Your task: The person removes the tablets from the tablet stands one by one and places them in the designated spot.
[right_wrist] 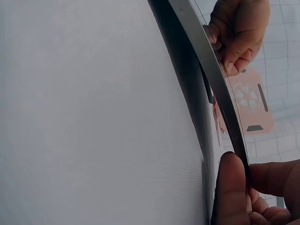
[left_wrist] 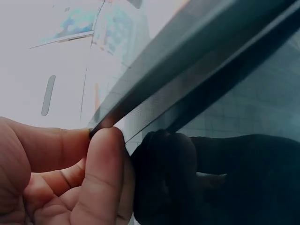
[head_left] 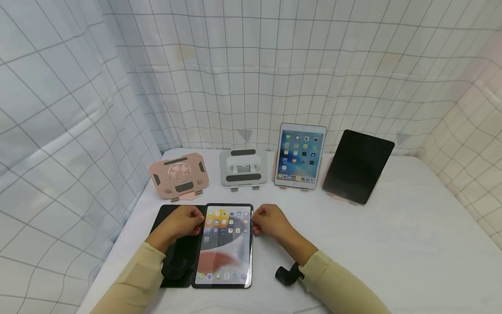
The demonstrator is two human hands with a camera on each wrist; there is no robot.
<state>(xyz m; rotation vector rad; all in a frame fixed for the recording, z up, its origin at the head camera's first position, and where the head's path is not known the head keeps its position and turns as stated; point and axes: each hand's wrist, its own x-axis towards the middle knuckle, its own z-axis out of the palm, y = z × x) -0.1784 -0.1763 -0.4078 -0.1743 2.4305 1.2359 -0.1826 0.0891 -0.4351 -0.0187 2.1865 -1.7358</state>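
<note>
A lit tablet [head_left: 223,246] with a black border and rows of app icons lies in front of me. My left hand [head_left: 189,221] pinches its left long edge between thumb and finger, in the upper part. On the opposite edge my right hand [head_left: 270,221] pinches it at about the same height. The right wrist view shows this thumb and fingertip [right_wrist: 232,180] on the thin rim. Under my left forearm lies a flat black slab [head_left: 161,218], whose glossy surface mirrors the left hand in the left wrist view. Its lower part is partly hidden.
Along the back stand a pink foldable stand [head_left: 178,174], a pale grey stand [head_left: 243,168], a white lit tablet [head_left: 300,156] and a black-screened tablet [head_left: 358,165], both tablets propped on pink stands. A black curved object [head_left: 287,275] lies beside my right sleeve. Gridded curtains surround the table.
</note>
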